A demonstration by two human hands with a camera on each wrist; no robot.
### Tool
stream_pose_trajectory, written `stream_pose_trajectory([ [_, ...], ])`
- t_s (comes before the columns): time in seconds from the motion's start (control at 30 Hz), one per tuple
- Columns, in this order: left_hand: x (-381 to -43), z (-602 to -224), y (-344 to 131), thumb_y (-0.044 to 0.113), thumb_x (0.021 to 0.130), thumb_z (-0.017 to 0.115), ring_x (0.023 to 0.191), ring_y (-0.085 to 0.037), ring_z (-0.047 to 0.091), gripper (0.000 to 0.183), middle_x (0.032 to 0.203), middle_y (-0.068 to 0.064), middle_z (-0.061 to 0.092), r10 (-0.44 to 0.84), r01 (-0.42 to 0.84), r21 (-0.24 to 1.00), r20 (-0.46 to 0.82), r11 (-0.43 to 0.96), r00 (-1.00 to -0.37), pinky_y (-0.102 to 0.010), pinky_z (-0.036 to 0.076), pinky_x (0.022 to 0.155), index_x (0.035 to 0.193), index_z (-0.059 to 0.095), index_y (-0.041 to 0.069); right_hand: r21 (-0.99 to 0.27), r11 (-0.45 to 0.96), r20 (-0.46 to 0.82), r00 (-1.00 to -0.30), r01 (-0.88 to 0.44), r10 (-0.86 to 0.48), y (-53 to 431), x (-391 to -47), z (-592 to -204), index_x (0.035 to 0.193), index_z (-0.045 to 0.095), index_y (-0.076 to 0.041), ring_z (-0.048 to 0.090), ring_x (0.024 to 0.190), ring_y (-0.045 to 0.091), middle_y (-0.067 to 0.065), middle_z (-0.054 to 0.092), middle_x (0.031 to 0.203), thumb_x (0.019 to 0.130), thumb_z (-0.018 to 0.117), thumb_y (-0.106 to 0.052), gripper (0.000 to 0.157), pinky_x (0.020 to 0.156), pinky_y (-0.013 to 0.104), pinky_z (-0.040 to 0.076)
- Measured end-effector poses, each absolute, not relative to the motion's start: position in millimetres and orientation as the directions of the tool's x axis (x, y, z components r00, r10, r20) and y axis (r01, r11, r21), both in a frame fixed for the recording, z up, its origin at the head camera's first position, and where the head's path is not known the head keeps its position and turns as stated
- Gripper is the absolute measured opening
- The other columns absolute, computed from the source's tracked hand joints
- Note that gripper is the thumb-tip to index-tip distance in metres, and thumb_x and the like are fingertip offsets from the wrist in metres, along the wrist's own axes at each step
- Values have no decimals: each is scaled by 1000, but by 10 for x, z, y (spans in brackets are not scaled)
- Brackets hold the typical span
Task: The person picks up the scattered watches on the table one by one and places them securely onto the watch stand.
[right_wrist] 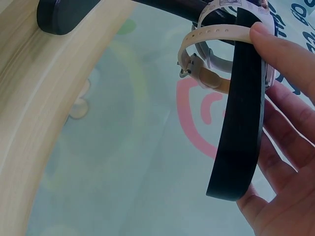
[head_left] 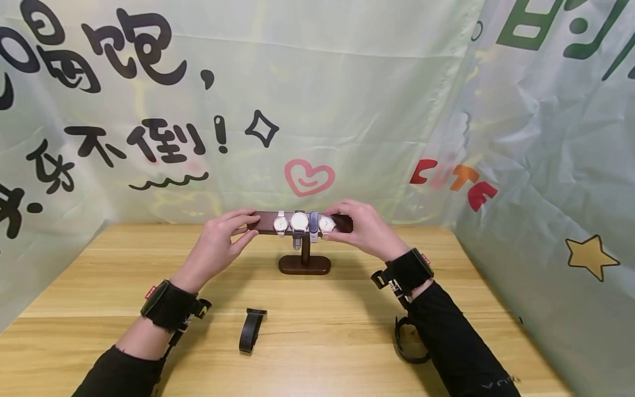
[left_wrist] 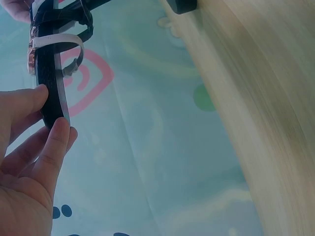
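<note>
A dark brown T-shaped watch stand (head_left: 305,265) stands upright on the table, with several watches strapped around its bar. My left hand (head_left: 218,238) pinches the bar's left end between thumb and fingers; the left wrist view shows the fingertips on the bar's edges (left_wrist: 55,105). Over at the right end, my right hand (head_left: 366,227) pinches a wristwatch (head_left: 327,224) with a pale strap (right_wrist: 216,33) across the bar. Between the hands are a white-strapped watch (head_left: 280,224), a larger round watch (head_left: 299,221) with a dark strap and a slim grey-blue band (head_left: 313,222).
A black watch strap (head_left: 251,331) lies on the wooden table (head_left: 327,325) in front of the stand. Another black looped band (head_left: 413,355) rests beside my right forearm. Printed cloth (head_left: 357,121) hangs behind the table and along its right side.
</note>
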State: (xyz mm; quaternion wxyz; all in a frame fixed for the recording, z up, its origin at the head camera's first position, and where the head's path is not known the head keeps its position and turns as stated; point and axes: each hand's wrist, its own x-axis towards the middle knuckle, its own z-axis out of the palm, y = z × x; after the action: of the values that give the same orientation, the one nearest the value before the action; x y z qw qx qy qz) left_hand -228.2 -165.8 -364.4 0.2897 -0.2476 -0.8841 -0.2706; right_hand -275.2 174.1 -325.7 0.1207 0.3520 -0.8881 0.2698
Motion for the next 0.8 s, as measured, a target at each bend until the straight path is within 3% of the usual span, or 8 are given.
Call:
stream_pose_trajectory([
  [0.43, -2297, -3652, -1659, 8, 99, 78, 105, -34, 80, 32, 141, -20, 70, 275, 589, 351, 638, 728, -719, -45, 67, 90, 130, 76, 2, -381, 608, 395, -717, -697, -574, 1768, -2738, -3249, 131, 75, -14, 68, 110, 22, 5, 72, 131, 91, 89, -27, 45, 92, 38, 59],
  [0.8, -2293, -3659, -1661, 7, 97, 79, 117, -38, 75, 33, 140, -21, 70, 279, 600, 343, 650, 723, -707, -45, 67, 90, 129, 76, 1, -373, 601, 387, -708, -706, -591, 1946, -2615, -3235, 143, 68, -15, 66, 111, 22, 6, 68, 137, 95, 85, -24, 52, 91, 39, 60],
])
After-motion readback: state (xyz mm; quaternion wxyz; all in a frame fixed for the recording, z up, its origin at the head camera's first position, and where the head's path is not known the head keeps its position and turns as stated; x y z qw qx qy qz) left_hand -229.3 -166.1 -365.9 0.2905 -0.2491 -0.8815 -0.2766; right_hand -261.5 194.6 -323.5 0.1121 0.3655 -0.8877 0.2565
